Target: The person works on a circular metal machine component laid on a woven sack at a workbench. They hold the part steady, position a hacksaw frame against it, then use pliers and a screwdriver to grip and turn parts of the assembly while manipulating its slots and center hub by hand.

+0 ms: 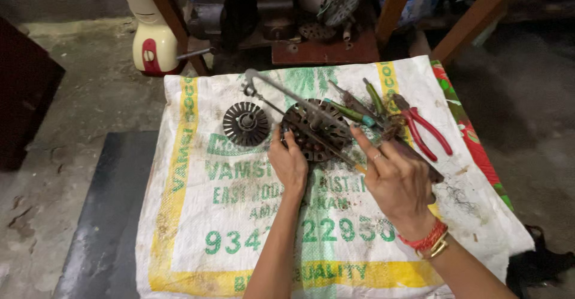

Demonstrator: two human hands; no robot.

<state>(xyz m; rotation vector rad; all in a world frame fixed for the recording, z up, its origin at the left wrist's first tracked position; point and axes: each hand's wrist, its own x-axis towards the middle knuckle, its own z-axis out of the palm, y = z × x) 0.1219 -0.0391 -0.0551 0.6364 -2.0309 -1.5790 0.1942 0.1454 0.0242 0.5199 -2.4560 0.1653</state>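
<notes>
On the one printed sack [227, 227] lie two round rusty motor parts [247, 123] [316, 130], one hacksaw [281, 92], one pair of red-handled pliers [426, 130] and two green-handled screwdrivers [353, 114] [376, 98]

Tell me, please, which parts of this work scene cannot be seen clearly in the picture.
- Head view: the near edge of the round rusty motor part is hidden by the left hand.
- The hacksaw handle is covered by the right hand.
- The pliers jaws lie among clutter, too small to read.
- The white appliance is cut by the top edge.
</notes>
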